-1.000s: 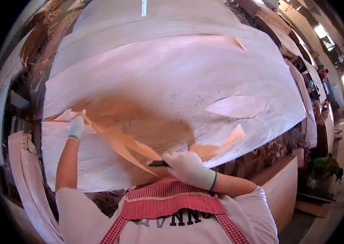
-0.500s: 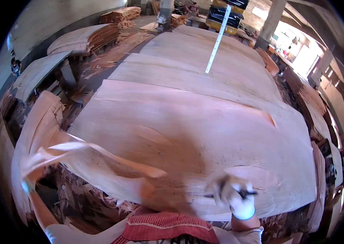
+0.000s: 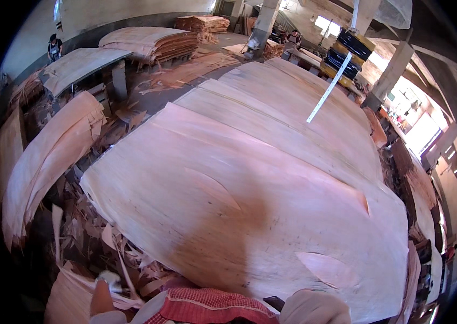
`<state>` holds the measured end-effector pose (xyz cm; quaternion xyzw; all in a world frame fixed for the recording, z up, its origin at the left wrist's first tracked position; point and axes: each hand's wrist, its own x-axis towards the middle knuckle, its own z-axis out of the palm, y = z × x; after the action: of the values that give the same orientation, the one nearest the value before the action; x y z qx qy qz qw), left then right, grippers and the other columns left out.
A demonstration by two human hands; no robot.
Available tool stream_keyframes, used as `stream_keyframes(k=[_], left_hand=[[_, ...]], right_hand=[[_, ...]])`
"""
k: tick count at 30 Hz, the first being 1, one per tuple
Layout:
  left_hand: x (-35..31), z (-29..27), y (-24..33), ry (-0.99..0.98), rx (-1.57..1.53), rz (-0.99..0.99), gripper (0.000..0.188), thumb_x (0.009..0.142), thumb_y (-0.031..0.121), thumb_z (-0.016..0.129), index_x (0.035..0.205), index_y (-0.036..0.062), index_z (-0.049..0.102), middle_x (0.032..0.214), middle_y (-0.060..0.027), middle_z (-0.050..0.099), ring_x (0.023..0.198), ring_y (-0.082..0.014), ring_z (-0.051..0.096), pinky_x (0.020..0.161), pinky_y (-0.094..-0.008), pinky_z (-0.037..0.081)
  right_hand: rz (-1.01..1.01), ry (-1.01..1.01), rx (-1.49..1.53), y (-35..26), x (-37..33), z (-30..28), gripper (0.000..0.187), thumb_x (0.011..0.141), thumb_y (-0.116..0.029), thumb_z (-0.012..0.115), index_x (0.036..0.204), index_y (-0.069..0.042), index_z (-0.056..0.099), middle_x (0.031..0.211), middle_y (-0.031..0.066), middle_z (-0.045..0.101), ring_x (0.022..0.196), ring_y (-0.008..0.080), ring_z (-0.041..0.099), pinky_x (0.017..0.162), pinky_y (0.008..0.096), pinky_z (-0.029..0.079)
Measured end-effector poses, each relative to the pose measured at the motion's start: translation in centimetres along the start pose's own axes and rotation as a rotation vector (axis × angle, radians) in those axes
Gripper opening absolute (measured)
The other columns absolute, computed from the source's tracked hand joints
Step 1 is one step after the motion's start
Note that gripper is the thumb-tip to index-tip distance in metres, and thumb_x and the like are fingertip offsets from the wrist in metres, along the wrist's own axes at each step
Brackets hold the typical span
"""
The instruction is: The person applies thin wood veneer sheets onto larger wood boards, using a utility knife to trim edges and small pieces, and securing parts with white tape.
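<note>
My left hand [image 3: 108, 281], in a pale glove, is low at the left beside a loose pink veneer sheet [image 3: 69, 294]. A narrow veneer strip [image 3: 126, 272] stands up close to it. The fingers are too small and blurred to show whether they grip anything. Of my right arm only the light sleeve [image 3: 315, 309] shows at the lower edge; the hand is out of sight. Beside that sleeve a small dark object [image 3: 275, 303] peeks out, its kind unclear. Before me lies a broad wood veneer sheet [image 3: 196, 156] with an oval patch [image 3: 328, 269] near its front.
Torn veneer scraps [image 3: 85, 221] fill the floor at the left, near a curved veneer bundle [image 3: 53, 156]. A white perforated strip [image 3: 328, 89] hangs over the far sheets. Veneer stacks [image 3: 150, 43] and a person [image 3: 54, 48] are farther back; a concrete pillar [image 3: 393, 70] stands right.
My left hand has dropped lower with the long veneer strips, away from the sheet's left edge. My right hand, which held a dark tool over the sheet, has gone from view. The view has turned left.
</note>
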<state>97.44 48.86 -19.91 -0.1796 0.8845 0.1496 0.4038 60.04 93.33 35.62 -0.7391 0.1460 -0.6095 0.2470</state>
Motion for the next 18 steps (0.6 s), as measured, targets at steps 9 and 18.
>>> stream_keyframes(k=[9,18], left_hand=[[-1.2,-43.1,21.7,0.959,-0.570,0.349,0.044,0.090,0.034,0.060,0.116,-0.0011,0.060,0.102,-0.0283,0.063,0.100,-0.0424,0.060,0.082,-0.0441,0.048],[-1.5,-70.2,56.7,1.057,-0.512,1.201,0.060,0.095,0.041,0.053,0.134,-0.0042,0.046,0.134,-0.0248,0.051,0.126,-0.0370,0.047,0.105,-0.0399,0.037]], right_hand=[[0.019,0.051,-0.153,-0.1,0.3,-0.1,0.015,0.091,-0.007,0.059,0.096,0.000,0.071,0.100,0.0260,0.063,0.063,0.0211,0.063,0.053,0.0260,0.049],[0.472,1.191,-0.869,-0.3,-5.1,4.0,0.033,0.095,-0.029,0.058,0.084,0.001,0.061,0.075,0.0197,0.064,0.050,0.0172,0.056,0.050,0.0316,0.048]])
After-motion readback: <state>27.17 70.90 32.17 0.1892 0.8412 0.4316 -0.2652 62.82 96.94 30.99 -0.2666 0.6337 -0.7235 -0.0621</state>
